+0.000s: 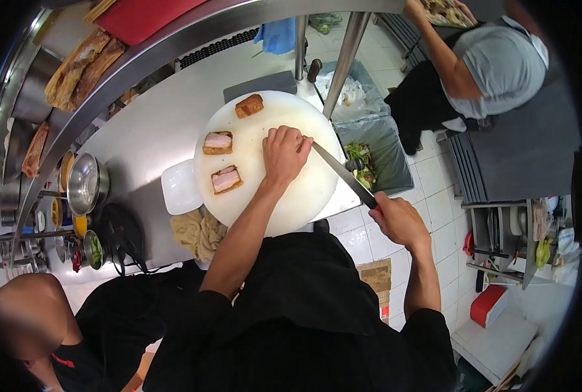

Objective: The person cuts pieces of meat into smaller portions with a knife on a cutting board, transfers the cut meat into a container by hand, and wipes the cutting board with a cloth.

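Note:
My right hand [400, 221] is wrapped round the dark handle of a long knife [338, 167]. Its blade slants up and left across the round white cutting board [304, 202], with the tip close to my left thumb. Over the middle of the board, my left hand [284, 154] has its fingers bent and drawn together; whatever lies under them is hidden. To its left are three pieces of roasted pork belly: a browned one [249, 106], and two showing pale cut meat, one piece [218, 143] above another piece [226, 179].
A white dish [181, 187] and a crumpled cloth [198, 234] sit left of the board. Lined bins [385, 147] stand to the right. A metal rail [238, 18] crosses above. One person [493, 65] carries a tray at upper right; another [108, 313] is close at lower left.

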Tool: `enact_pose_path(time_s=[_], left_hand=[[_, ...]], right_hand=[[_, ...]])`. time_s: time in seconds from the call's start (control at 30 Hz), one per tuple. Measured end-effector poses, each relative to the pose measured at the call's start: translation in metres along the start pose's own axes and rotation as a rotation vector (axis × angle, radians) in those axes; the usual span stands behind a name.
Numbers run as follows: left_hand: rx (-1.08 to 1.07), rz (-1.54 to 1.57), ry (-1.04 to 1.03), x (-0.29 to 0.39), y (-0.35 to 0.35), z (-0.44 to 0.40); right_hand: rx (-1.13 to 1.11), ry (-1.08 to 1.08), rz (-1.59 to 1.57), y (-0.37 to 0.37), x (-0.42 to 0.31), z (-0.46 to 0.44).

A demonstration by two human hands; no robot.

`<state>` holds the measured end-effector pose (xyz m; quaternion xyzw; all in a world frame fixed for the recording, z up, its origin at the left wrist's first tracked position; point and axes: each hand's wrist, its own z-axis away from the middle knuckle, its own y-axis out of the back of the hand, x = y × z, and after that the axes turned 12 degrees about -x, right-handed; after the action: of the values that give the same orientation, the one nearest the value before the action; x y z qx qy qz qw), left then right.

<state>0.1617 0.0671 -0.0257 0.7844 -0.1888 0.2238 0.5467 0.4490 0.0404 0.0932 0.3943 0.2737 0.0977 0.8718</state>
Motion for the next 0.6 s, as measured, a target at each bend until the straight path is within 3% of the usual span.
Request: enact_pose_path(time_s=[0.33, 0.43, 0.5, 0.6], left_hand=[[-0.097, -0.050, 0.051, 0.014, 0.038, 0.024], [-0.189, -0.012, 0.228, 0.017, 0.054, 0.038], [-0.292, 0.187, 0.381, 0.018, 0.058, 0.040], [-0.231, 0.147, 0.291, 0.013, 0.038, 0.032]], right_hand=[[0.002, 0.000, -0.001, -0.001, -0.004, 0.000], [0.003, -0.007, -0.005, -0.005, -0.002, 0.000], [0.003, -0.005, -0.008, -0.006, -0.003, -0.001], [0.003, -0.001, 0.002, -0.010, -0.003, -0.004]])
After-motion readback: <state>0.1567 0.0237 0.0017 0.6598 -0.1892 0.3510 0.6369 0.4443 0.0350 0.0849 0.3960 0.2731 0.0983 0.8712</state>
